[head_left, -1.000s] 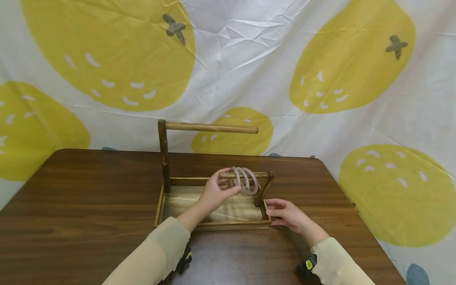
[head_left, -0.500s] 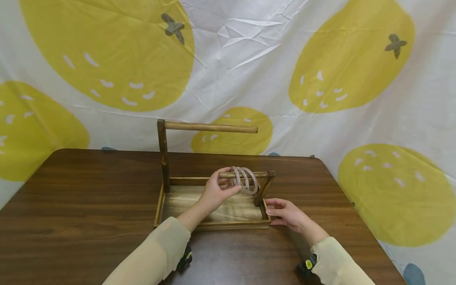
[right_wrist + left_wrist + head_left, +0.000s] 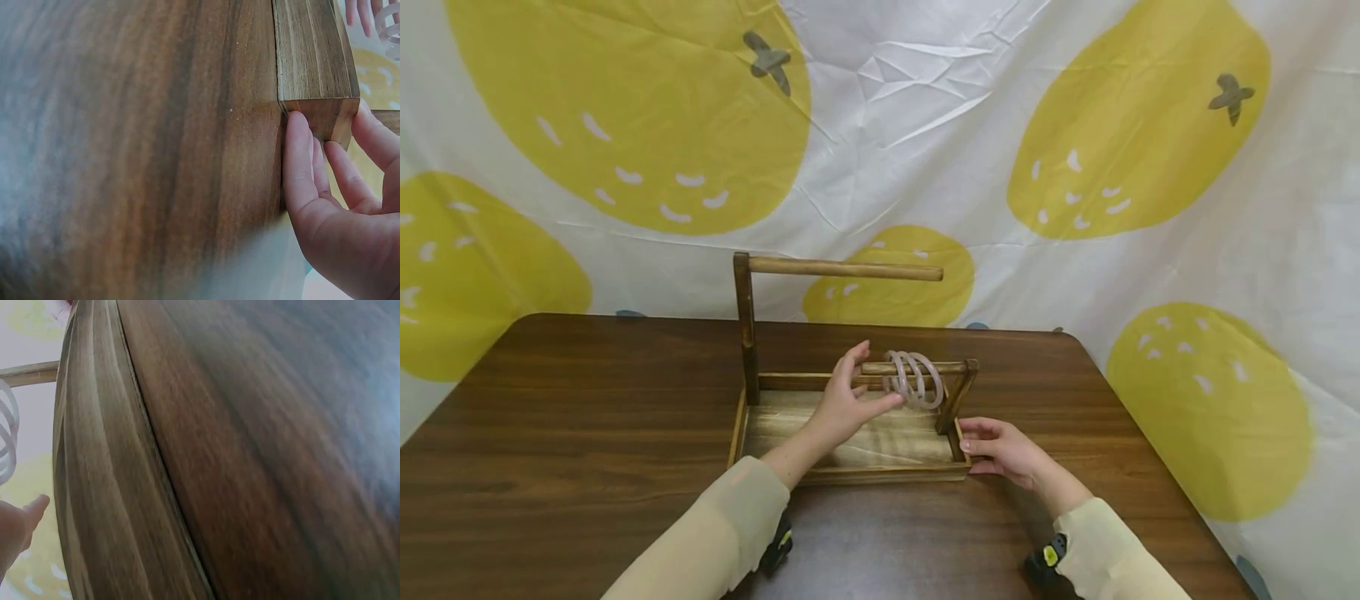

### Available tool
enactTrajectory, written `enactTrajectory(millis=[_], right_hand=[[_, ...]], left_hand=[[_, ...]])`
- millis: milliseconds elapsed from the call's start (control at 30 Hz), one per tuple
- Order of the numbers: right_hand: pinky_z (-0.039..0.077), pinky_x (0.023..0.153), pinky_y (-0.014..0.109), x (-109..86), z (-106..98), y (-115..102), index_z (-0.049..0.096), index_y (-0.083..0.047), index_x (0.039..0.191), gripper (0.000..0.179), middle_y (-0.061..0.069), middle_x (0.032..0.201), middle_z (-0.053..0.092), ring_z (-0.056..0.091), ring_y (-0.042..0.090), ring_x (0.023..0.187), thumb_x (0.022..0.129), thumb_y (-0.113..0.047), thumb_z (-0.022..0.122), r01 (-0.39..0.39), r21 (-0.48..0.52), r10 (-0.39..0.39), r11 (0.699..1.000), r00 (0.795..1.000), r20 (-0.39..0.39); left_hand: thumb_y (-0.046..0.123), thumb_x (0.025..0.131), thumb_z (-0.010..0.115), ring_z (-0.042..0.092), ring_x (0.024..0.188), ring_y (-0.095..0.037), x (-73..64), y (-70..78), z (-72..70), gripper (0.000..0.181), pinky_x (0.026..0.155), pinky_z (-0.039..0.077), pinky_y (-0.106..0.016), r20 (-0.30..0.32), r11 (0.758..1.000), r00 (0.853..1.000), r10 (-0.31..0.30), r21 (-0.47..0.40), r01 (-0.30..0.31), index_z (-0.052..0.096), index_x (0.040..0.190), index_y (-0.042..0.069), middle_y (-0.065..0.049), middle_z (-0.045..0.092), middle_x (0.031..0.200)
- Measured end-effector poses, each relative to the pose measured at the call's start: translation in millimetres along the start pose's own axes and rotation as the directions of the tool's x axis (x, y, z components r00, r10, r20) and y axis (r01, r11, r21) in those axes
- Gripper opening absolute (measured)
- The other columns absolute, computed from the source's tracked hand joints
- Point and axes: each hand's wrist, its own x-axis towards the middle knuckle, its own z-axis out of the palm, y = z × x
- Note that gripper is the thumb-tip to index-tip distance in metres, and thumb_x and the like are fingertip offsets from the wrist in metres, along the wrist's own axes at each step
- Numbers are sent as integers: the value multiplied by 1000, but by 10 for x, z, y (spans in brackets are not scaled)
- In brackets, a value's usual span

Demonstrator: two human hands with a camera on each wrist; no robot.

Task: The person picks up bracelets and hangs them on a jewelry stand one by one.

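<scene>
A wooden jewelry stand (image 3: pixel 887 477) with a shallow tray base stands on the table. Several pale, translucent bangles (image 3: pixel 939 388) hang on its lower bar (image 3: pixel 956 367), near the right post. My left hand (image 3: pixel 842 408) is just left of them, fingers spread and holding nothing; its thumb tip comes close to the leftmost bangle, and contact cannot be told. My right hand (image 3: pixel 1009 454) holds the right end of the tray; in the right wrist view its fingers (image 3: pixel 299 156) lie against the end wall, with the thumb at the rim.
The stand's longer upper bar (image 3: pixel 846 267) juts rightward from a tall left post (image 3: pixel 745 329), above and behind the left hand. A dark wooden table (image 3: pixel 587 433) lies beneath. Behind it hangs a white cloth (image 3: pixel 917 142) with yellow fruit prints.
My left hand has let go of the bangles and drawn back slightly left, its fingers opening. The bangles remain on the lower bar. My right hand has not moved.
</scene>
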Motion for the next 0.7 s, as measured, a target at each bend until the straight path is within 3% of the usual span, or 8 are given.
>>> enactTrajectory(millis=[333,700], right_hand=[[54,77,31,-2,-8,-19,27,14,139,61,7,115,57,60,9,90,92,-11,57,-21,-17,20,1000,1000,-19],[55,76,31,-1,-14,-13,26,14,139,61,5,110,58,60,8,90,92,-10,57,-24,-10,24,1000,1000,-19]], left_hand=[[18,82,72,26,136,-38,-25,-29,-147,86,109,30,-54,6,1000,1000,5,-12,-4,17,149,14,-14,19,151],[13,83,70,24,137,-38,-138,27,-328,85,111,28,-52,-7,1000,1000,-13,-7,13,17,149,13,-15,19,152]])
